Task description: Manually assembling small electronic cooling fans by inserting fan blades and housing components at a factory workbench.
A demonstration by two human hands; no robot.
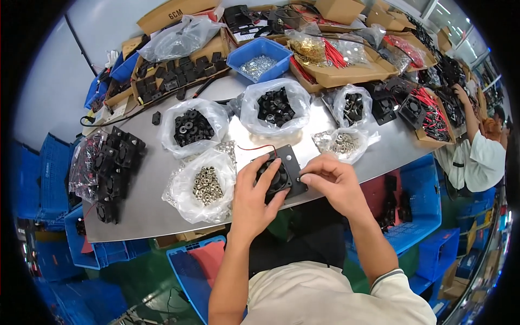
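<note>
A black cooling fan (277,177) sits on a flat black plate (297,187) near the table's front edge, its thin red wire curving away to the left. My left hand (253,192) grips the fan from the left, fingers across its top and thumb along its near side. At the plate's right edge, my right hand (335,181) pinches thumb and forefinger together. Whatever lies between those fingertips is too small to make out. Closest to my left hand stands an open plastic bag of metal nuts (207,186). Beyond my right hand lies a bag of small metal hardware (345,143).
Bags of black round parts (193,127) and black knob-like parts (276,107) stand behind the fan. A blue bin (260,58) holds washers. Several fans (116,157) are piled at left. Cardboard boxes (346,73) line the back. Another person's arm (468,111) reaches in at far right.
</note>
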